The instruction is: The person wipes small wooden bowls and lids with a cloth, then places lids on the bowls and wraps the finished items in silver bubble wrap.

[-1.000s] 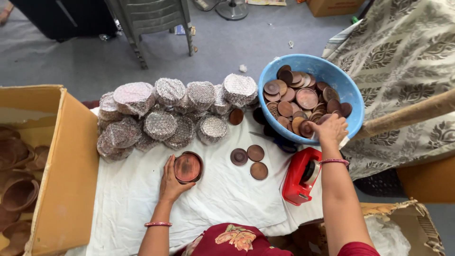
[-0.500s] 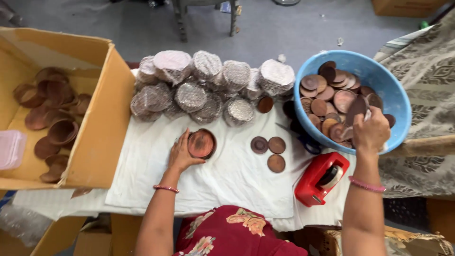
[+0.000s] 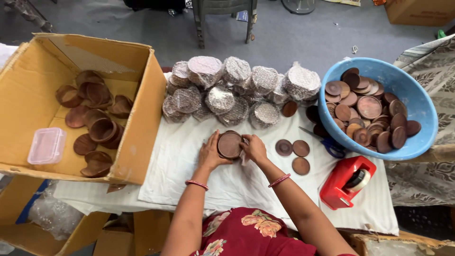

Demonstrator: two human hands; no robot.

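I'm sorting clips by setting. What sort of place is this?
Probably a small craft packing workshop. Both hands, left hand and right hand, hold a stack of brown discs on a white cloth, beside wrapped bundles, a blue basin of discs, a tape dispenser and a cardboard box.

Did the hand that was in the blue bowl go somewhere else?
Yes. The right hand left the blue bowl and came across the white cloth to the brown stack, which the left hand also holds.
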